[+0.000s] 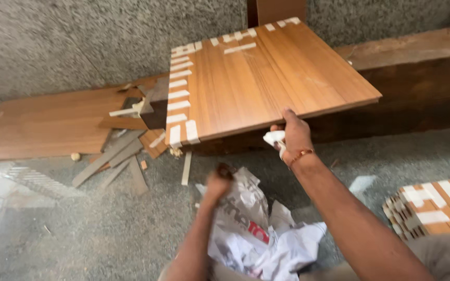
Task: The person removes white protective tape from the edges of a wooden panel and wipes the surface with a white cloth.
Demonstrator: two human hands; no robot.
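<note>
Gripping the near edge of the wooden panel (266,78), my right hand (294,138) has its thumb up on the top face and its fingers curled beneath, with a small white wad (274,137) pinched against the palm. A thin bangle (301,155) sits at that wrist. The panel is tilted, its far side resting on a dark timber beam (417,88), and short strips of white tape (177,94) line its left edge and far corner. My left hand (217,183) is clenched into a fist lower down, just above a heap of crumpled white paper (266,237) on the floor; I cannot tell whether anything is inside that fist. To the left, a flat brown board (42,125) lies on the grey floor (79,229) among loose offcuts (113,161). At the right edge sits another taped wooden piece (433,205).
</note>
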